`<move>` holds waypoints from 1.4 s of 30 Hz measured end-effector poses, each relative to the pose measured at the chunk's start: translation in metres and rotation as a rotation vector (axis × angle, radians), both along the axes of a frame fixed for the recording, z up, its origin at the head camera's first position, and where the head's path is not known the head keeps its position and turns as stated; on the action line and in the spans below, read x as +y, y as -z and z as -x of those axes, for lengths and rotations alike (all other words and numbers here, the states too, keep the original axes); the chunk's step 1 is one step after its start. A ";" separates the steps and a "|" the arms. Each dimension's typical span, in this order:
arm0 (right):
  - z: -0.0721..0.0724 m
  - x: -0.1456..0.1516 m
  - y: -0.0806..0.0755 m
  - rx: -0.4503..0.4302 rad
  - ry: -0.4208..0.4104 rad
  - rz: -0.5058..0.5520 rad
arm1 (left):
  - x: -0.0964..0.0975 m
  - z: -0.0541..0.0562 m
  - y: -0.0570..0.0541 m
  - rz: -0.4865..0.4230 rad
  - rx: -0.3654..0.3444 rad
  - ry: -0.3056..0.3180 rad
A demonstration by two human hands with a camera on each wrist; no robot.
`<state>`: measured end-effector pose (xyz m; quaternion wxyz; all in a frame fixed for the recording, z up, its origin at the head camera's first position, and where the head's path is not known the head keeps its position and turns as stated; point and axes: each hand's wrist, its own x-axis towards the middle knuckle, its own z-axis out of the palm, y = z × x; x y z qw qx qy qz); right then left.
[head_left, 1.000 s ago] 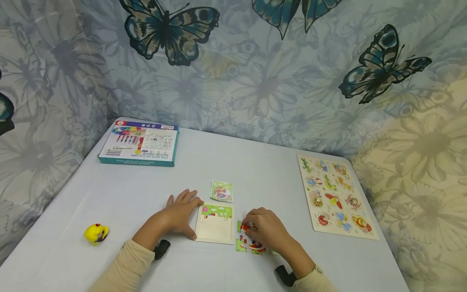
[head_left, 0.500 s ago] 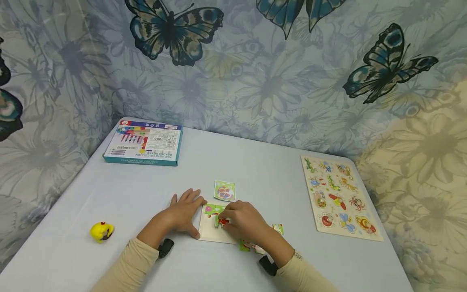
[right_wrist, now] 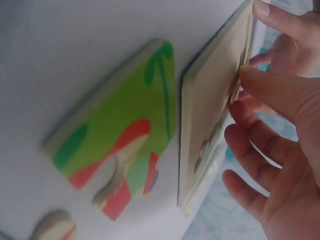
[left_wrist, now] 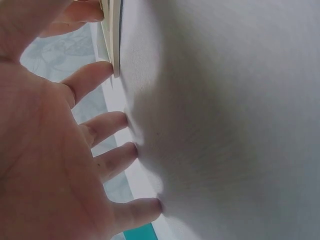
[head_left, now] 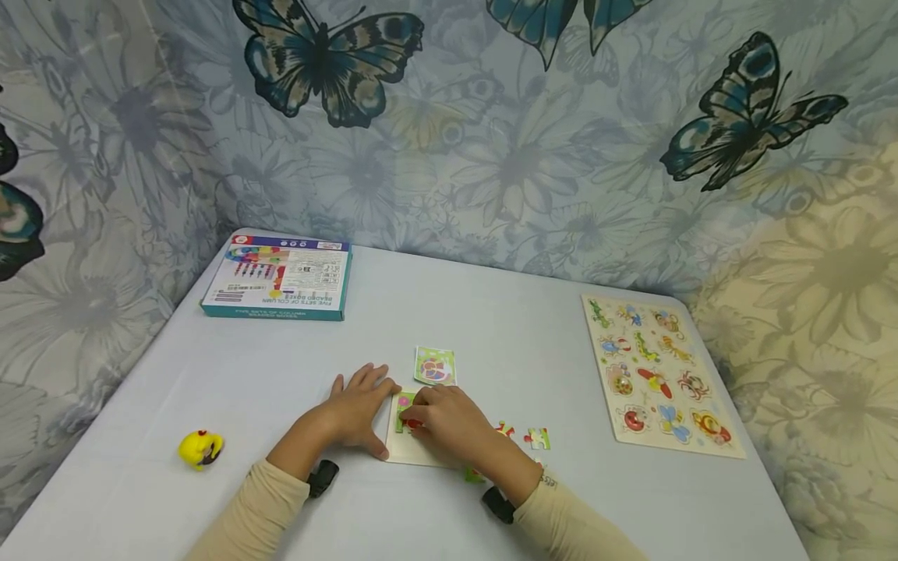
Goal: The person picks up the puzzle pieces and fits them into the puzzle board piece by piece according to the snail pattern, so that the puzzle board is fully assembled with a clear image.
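A small wooden puzzle board [head_left: 414, 452] lies before me, with a green strip of picture along its far edge. My left hand [head_left: 354, 413] is spread at its left side, thumb and index finger touching the edge. In the left wrist view the other fingertips of that hand [left_wrist: 55, 140] rest on the table. Over the board, my right hand [head_left: 452, 421] pinches a green and red puzzle piece [head_left: 401, 423] against the upper left part, largely covered by the fingers. A loose green and red piece [right_wrist: 120, 120] lies beside the board in the right wrist view.
More loose pieces [head_left: 539, 438] lie right of the board, some behind my right arm. A picture card [head_left: 435, 365] sits beyond it. A bug puzzle board [head_left: 652, 374] is at right, a flat box [head_left: 281, 276] at far left, a yellow toy [head_left: 200, 448] at left.
My right hand has picked up a puzzle piece right of the board and carried it left onto the board's upper left part. The left hand has stayed at the board's edge.
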<state>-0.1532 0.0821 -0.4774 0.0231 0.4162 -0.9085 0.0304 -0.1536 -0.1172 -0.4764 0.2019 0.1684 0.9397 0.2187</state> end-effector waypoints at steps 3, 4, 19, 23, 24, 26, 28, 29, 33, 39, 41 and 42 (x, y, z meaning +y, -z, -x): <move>-0.001 -0.001 0.001 0.027 -0.002 -0.001 | 0.000 0.000 -0.001 -0.005 0.000 0.000; -0.001 -0.001 0.001 0.030 0.000 -0.002 | 0.000 0.000 -0.001 -0.005 0.000 0.000; -0.005 0.020 -0.012 -0.120 -0.039 0.008 | 0.003 -0.004 0.002 -0.011 -0.006 -0.012; -0.006 0.045 -0.017 -0.141 0.010 0.085 | 0.004 -0.003 0.002 -0.005 0.004 -0.014; -0.006 0.051 -0.018 -0.142 0.030 0.097 | 0.003 -0.003 0.002 -0.003 0.006 -0.013; -0.006 0.065 -0.018 -0.143 0.069 0.119 | 0.002 -0.003 0.001 -0.002 0.008 -0.011; -0.007 0.077 -0.015 -0.144 0.107 0.123 | 0.001 -0.003 0.000 0.000 0.010 -0.011; -0.007 0.083 -0.014 -0.141 0.118 0.126 | 0.000 -0.003 0.000 0.000 0.011 -0.010; -0.010 0.101 -0.008 -0.119 0.163 0.118 | -0.002 -0.003 -0.001 -0.009 0.012 -0.010; -0.017 0.122 -0.004 -0.137 0.243 0.101 | -0.001 -0.004 -0.001 -0.024 0.008 -0.010; -0.018 0.125 -0.004 -0.162 0.263 0.102 | -0.001 -0.004 -0.002 -0.025 0.007 -0.009; -0.018 0.127 -0.003 -0.175 0.267 0.105 | 0.000 -0.004 -0.002 -0.023 0.008 -0.007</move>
